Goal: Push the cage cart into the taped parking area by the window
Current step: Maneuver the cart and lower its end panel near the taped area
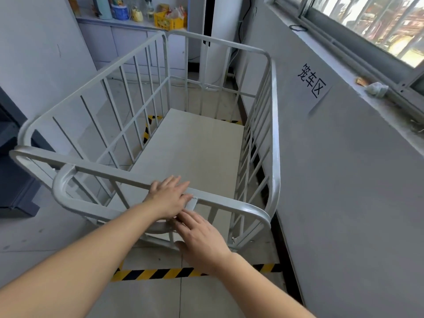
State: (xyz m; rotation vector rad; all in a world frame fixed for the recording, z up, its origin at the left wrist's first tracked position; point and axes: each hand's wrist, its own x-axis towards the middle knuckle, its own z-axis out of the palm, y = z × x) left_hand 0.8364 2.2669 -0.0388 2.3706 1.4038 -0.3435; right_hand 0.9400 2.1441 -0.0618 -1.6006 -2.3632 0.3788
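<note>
grey steel cage cart (pixel 160 125) sits inside the yellow-black floor tape (pixel 158 273), close beside the window wall (pixel 344 180). our left hand (pixel 168 198) lies flat on its top rail, right hand (pixel 202 237) spread, neither grip closed. an uneven shove could swing it into the wall or over the far tape.

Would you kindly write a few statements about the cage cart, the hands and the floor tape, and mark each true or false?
1. The cage cart is empty. True.
2. The left hand lies flat on the cart's near top rail. True.
3. The right hand is wrapped tightly around a vertical bar. False: its fingers are open, and it sits just below the near rail.
4. Yellow-and-black striped tape runs across the floor behind the cart. True.
5. The window is on the cart's left. False: it is on the right, above the wall with the sign.
</note>
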